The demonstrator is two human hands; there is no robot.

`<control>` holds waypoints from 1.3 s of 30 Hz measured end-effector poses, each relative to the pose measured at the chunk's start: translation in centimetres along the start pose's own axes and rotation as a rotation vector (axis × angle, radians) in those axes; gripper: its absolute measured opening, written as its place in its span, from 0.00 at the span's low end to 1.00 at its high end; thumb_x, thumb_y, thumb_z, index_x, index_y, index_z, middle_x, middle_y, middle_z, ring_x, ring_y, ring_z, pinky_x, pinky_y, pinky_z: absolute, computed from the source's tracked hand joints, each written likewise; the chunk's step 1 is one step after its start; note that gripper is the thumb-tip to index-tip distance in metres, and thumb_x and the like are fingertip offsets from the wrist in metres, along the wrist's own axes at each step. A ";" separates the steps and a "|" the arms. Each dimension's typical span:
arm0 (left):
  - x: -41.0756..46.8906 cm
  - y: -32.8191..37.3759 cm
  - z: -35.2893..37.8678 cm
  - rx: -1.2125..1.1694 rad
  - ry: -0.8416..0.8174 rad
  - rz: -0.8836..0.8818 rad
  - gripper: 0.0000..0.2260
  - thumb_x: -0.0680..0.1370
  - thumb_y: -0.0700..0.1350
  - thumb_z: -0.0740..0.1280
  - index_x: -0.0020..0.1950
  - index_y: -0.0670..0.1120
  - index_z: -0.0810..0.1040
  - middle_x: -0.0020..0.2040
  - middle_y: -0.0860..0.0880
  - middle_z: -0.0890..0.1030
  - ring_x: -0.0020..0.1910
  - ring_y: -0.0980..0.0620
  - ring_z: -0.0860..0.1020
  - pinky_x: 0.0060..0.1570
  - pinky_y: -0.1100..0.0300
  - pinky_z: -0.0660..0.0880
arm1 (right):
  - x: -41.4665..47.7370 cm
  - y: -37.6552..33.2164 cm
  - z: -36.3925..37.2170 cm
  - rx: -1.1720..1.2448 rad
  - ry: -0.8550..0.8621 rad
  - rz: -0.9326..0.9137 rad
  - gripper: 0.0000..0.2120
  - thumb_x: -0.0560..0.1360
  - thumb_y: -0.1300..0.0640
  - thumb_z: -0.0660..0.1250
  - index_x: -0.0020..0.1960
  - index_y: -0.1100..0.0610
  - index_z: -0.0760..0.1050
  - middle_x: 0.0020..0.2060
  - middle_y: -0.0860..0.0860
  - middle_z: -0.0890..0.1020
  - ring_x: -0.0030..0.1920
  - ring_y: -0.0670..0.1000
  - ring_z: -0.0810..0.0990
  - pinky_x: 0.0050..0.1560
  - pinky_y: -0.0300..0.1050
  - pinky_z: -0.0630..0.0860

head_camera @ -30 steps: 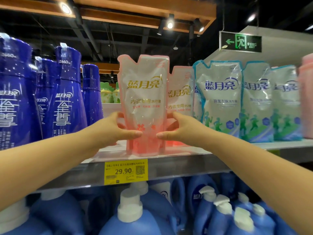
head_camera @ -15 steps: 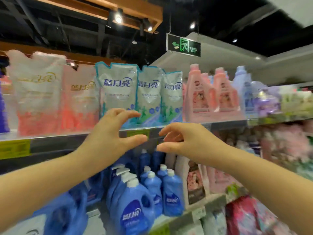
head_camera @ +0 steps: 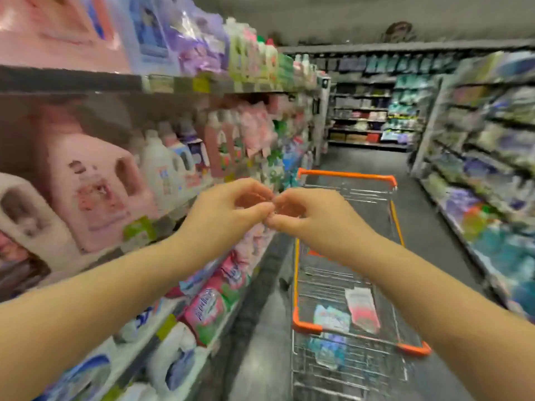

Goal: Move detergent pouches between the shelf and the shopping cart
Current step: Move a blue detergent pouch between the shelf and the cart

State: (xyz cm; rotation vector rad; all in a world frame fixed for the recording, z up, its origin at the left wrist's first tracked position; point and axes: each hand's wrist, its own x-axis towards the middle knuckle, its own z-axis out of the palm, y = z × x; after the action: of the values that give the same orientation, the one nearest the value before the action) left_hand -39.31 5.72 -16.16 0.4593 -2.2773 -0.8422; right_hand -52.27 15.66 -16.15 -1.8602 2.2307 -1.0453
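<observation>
My left hand point(head_camera: 228, 211) and my right hand point(head_camera: 311, 217) hang in mid-air at the centre of the view, fingertips nearly touching each other. Their fingers are loosely curled and both hands hold nothing. Below and beyond them stands the wire shopping cart point(head_camera: 346, 176) with an orange rim. A pink-and-white detergent pouch point(head_camera: 363, 309) lies flat in the basket, and a teal pouch point(head_camera: 330, 318) lies beside it on the left. Another bluish pouch point(head_camera: 325, 350) lies nearer to me. The whole view is blurred by motion.
A long shelf unit point(head_camera: 130, 82) runs along the left, packed with pink and white detergent jugs point(head_camera: 95, 186) and pouches. Another shelf unit point(head_camera: 486, 169) lines the right side. The grey aisle floor point(head_camera: 364, 160) lies between them, with the cart standing on it.
The view has swung right from the pouch shelf to the aisle and cart. Both hands let go of the pink pouch, left the shelf, and their fingers curled closer together.
</observation>
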 end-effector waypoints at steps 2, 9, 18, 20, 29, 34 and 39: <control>4.3 -3.2 5.9 -0.060 -0.082 -0.026 0.03 0.70 0.48 0.71 0.41 0.55 0.78 0.41 0.52 0.83 0.38 0.60 0.77 0.44 0.66 0.73 | 0.8 7.1 0.7 0.038 0.035 0.152 0.11 0.71 0.45 0.70 0.49 0.50 0.80 0.41 0.47 0.84 0.44 0.46 0.82 0.48 0.46 0.78; 14.6 -12.8 24.6 -0.041 -0.325 -0.159 0.04 0.74 0.42 0.69 0.45 0.51 0.78 0.32 0.56 0.75 0.28 0.70 0.72 0.34 0.76 0.64 | 0.7 27.7 3.4 0.107 0.079 0.622 0.13 0.73 0.47 0.69 0.51 0.53 0.80 0.43 0.48 0.82 0.42 0.42 0.77 0.43 0.32 0.69; 18.3 -23.2 42.5 -0.070 -0.470 -0.429 0.02 0.71 0.49 0.67 0.40 0.56 0.75 0.37 0.47 0.82 0.41 0.45 0.80 0.51 0.52 0.75 | -0.5 48.3 7.4 0.255 0.048 0.964 0.09 0.73 0.47 0.68 0.50 0.50 0.78 0.33 0.41 0.74 0.33 0.38 0.72 0.32 0.25 0.66; 19.3 -24.9 46.3 -0.094 -0.474 -0.508 0.02 0.72 0.48 0.67 0.44 0.54 0.77 0.39 0.45 0.83 0.43 0.44 0.81 0.52 0.52 0.75 | -0.1 52.5 8.8 0.297 0.058 1.028 0.15 0.74 0.47 0.68 0.57 0.54 0.77 0.38 0.44 0.77 0.39 0.43 0.75 0.36 0.29 0.67; 18.2 -33.6 63.6 -0.045 -0.575 -0.893 0.26 0.77 0.49 0.65 0.72 0.45 0.61 0.57 0.44 0.78 0.56 0.45 0.76 0.47 0.59 0.67 | 0.4 67.4 21.6 0.436 0.266 1.570 0.24 0.77 0.52 0.63 0.68 0.62 0.64 0.60 0.59 0.75 0.60 0.58 0.75 0.61 0.48 0.71; 16.2 -37.8 68.4 -0.046 -0.719 -1.047 0.30 0.78 0.53 0.62 0.75 0.47 0.54 0.61 0.46 0.77 0.61 0.44 0.74 0.52 0.60 0.66 | -2.0 72.3 26.3 0.373 0.250 1.795 0.27 0.77 0.47 0.59 0.71 0.57 0.60 0.65 0.58 0.70 0.63 0.58 0.71 0.62 0.50 0.70; 15.5 -39.7 72.1 -0.195 -0.751 -1.139 0.17 0.71 0.57 0.63 0.53 0.47 0.73 0.47 0.41 0.78 0.51 0.41 0.78 0.51 0.53 0.73 | -3.7 74.7 30.3 0.447 0.240 1.900 0.38 0.70 0.34 0.52 0.76 0.50 0.53 0.74 0.53 0.61 0.72 0.56 0.62 0.71 0.56 0.60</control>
State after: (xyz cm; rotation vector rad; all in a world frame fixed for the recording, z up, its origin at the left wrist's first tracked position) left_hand -96.21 0.69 -77.40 1.6354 -2.4053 -2.0282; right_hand -101.39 8.48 -79.79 0.7504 2.1563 -0.9510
